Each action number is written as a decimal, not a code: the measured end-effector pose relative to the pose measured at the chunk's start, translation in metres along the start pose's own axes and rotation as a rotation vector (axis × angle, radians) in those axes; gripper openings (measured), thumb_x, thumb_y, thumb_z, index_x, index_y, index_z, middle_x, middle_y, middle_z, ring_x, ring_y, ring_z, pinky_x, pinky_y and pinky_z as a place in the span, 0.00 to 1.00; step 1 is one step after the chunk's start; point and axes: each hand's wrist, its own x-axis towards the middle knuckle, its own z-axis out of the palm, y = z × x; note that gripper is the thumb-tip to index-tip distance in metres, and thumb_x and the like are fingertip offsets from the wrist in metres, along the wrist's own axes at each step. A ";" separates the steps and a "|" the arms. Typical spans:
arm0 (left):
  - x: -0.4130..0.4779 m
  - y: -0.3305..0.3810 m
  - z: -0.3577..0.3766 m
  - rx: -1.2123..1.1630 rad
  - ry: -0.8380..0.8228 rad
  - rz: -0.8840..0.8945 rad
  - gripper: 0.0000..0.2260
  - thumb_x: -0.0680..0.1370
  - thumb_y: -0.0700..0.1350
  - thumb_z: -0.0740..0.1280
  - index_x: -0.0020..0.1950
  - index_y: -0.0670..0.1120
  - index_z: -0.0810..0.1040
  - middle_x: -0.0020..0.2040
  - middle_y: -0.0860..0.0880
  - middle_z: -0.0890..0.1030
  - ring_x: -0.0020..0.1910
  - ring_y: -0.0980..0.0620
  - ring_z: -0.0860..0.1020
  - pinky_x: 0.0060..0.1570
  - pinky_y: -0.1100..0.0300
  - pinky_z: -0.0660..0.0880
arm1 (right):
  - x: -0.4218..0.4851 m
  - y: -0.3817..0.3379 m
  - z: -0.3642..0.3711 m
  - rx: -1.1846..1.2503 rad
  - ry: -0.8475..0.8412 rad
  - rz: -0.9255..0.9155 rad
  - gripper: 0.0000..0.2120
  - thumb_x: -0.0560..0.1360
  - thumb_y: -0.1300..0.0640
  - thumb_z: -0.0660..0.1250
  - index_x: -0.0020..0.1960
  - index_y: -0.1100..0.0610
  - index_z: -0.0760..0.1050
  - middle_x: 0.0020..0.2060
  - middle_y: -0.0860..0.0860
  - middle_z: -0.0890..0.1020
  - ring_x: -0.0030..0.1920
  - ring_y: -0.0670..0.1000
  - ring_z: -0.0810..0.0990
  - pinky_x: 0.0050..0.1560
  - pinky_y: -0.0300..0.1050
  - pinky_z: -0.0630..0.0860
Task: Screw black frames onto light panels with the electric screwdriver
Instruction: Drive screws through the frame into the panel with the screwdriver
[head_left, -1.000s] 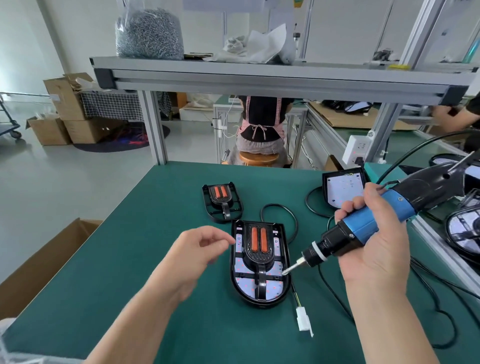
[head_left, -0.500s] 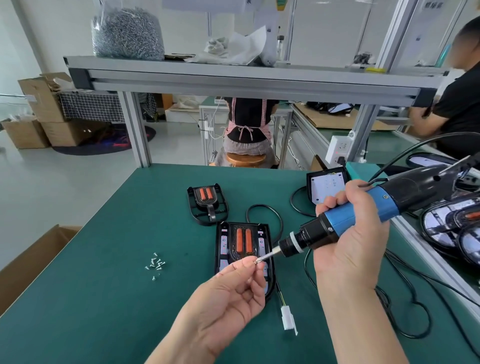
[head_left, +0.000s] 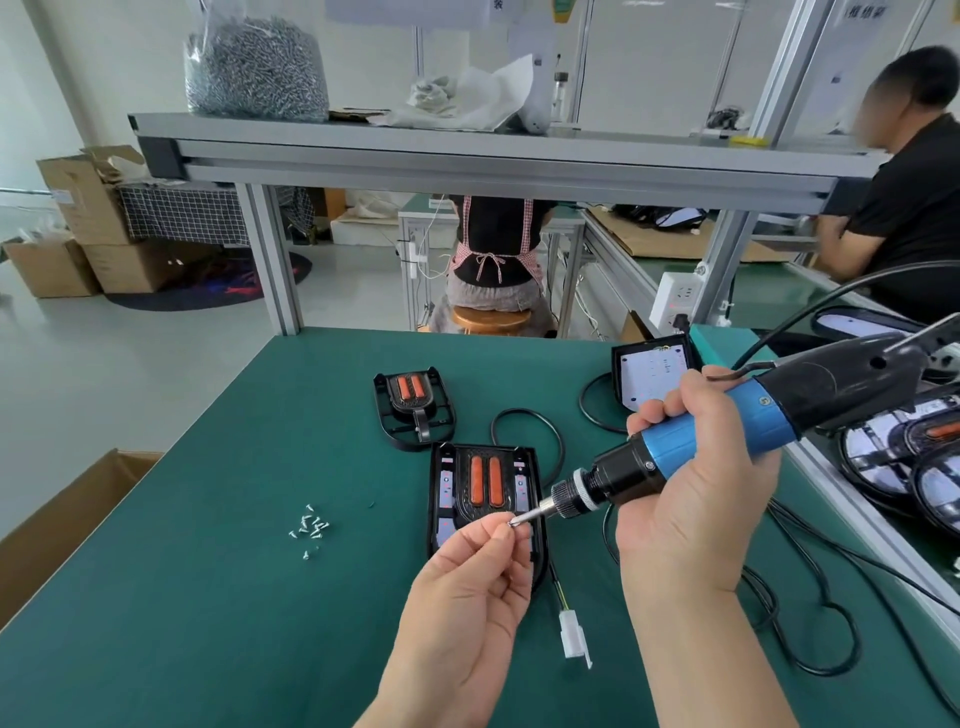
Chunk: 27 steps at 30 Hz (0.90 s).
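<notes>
The electric screwdriver (head_left: 727, 436), blue grip and black body, slants down to the left in the right hand (head_left: 691, 509), its bit tip meeting a small screw (head_left: 511, 523) pinched by the left hand (head_left: 467, 587). Under them a light panel (head_left: 447, 491) with a black frame (head_left: 460, 499) fitted on it lies flat on the table (head_left: 208, 597); a spare black frame (head_left: 414, 408) lies just behind, loose screws (head_left: 310, 529) to its left.

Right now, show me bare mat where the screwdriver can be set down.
Widest bare mat lies near-left, between the loose screws, the table's left edge and the left hand. A smaller patch sits beyond the screws, left of the spare black frame. Right of the light panel it is crowded: cables, white connector.
</notes>
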 end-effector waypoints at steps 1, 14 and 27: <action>0.001 -0.003 0.000 0.018 0.003 0.046 0.05 0.69 0.34 0.68 0.41 0.36 0.84 0.40 0.39 0.84 0.34 0.51 0.82 0.34 0.64 0.80 | 0.003 0.002 -0.001 0.004 0.005 -0.012 0.16 0.86 0.64 0.53 0.41 0.53 0.60 0.35 0.51 0.61 0.31 0.47 0.62 0.33 0.38 0.65; 0.007 -0.005 -0.011 0.170 -0.067 0.212 0.17 0.70 0.35 0.70 0.58 0.36 0.82 0.51 0.37 0.85 0.41 0.51 0.84 0.41 0.65 0.81 | 0.019 0.024 -0.007 0.180 0.192 -0.177 0.07 0.78 0.68 0.67 0.48 0.58 0.71 0.30 0.49 0.72 0.27 0.49 0.73 0.33 0.41 0.73; 0.053 0.031 -0.041 1.436 0.309 0.425 0.35 0.73 0.60 0.72 0.75 0.52 0.61 0.51 0.56 0.75 0.54 0.50 0.74 0.51 0.55 0.68 | 0.050 0.054 -0.013 -0.063 -0.063 -0.259 0.09 0.75 0.68 0.70 0.48 0.59 0.72 0.29 0.49 0.76 0.28 0.51 0.76 0.33 0.42 0.76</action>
